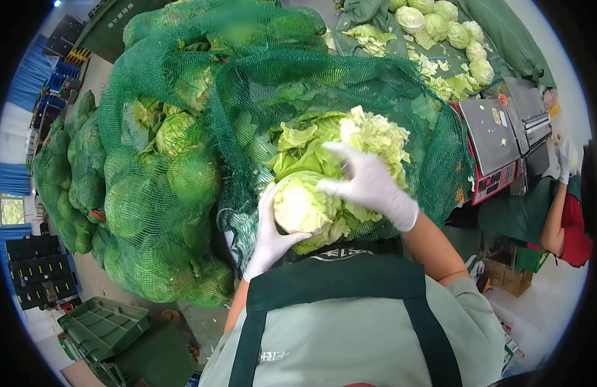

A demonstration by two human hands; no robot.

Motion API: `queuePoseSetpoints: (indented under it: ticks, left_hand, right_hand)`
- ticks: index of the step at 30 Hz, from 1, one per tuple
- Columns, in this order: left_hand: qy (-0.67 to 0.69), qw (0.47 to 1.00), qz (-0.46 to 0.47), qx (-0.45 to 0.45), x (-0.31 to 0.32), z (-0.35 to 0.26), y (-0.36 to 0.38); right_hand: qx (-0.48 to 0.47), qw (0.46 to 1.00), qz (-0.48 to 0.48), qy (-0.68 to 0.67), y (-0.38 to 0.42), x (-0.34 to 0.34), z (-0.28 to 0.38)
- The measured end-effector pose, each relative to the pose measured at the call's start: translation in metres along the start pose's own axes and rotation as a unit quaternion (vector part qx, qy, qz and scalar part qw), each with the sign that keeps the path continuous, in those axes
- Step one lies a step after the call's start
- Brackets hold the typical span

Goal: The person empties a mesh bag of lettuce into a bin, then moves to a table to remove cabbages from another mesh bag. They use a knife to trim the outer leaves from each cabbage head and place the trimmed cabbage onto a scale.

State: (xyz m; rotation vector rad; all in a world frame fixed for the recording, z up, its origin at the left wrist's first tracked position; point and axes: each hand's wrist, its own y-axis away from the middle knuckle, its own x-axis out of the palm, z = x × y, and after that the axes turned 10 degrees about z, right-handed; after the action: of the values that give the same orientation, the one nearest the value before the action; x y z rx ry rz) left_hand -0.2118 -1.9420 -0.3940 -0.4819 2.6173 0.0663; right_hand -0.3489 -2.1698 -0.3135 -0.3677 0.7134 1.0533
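Observation:
A trimmed pale cabbage point(303, 205) rests in front of my body, over the opened green mesh sack point(273, 74). My left hand point(266, 235), in a white glove, cups it from the left side, with the thumb below. To its right is my right hand point(373, 184), also gloved. Its thumb reaches to the cabbage's right edge, and its slightly blurred fingers are spread apart with nothing plainly between them. Loose cabbage leaves point(303, 145) lie behind the cabbage. A heap of torn leaves point(382, 138) sits behind and partly under my right hand.
Full mesh sacks of cabbages point(163, 200) crowd the left. A scale point(495, 138) stands at the right, near a co-worker's gloved hand point(564, 161). Bare cabbages point(437, 27) are piled at the back right. A green bin point(140, 348) stands at the lower left.

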Motion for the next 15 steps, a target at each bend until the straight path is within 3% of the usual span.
queuePoseSetpoints:
  ticks: [1, 5, 6, 10, 15]
  left_hand:
    - [-0.049, 0.999, 0.015, 0.019, 0.001, -0.009, -0.003]
    - [-0.111, 0.991, 0.060, 0.031, 0.007, -0.028, -0.012]
    - [-0.118, 0.990, 0.060, 0.047, 0.009, -0.028, -0.013]
    - [-0.192, 0.972, 0.116, 0.069, 0.018, -0.028, -0.011]
    - [-0.063, 0.997, 0.011, 0.034, 0.032, -0.010, 0.014]
  right_hand:
    - [-0.021, 0.997, 0.074, 0.011, 0.006, 0.003, 0.019]
    - [-0.019, 0.989, 0.142, -0.036, 0.010, 0.009, -0.004]
    - [-0.067, 0.986, 0.047, -0.144, 0.015, 0.025, -0.026]
    - [0.108, 0.992, -0.030, -0.058, 0.030, 0.026, -0.095]
    - [0.143, 0.978, -0.150, -0.019, 0.040, 0.014, -0.095]
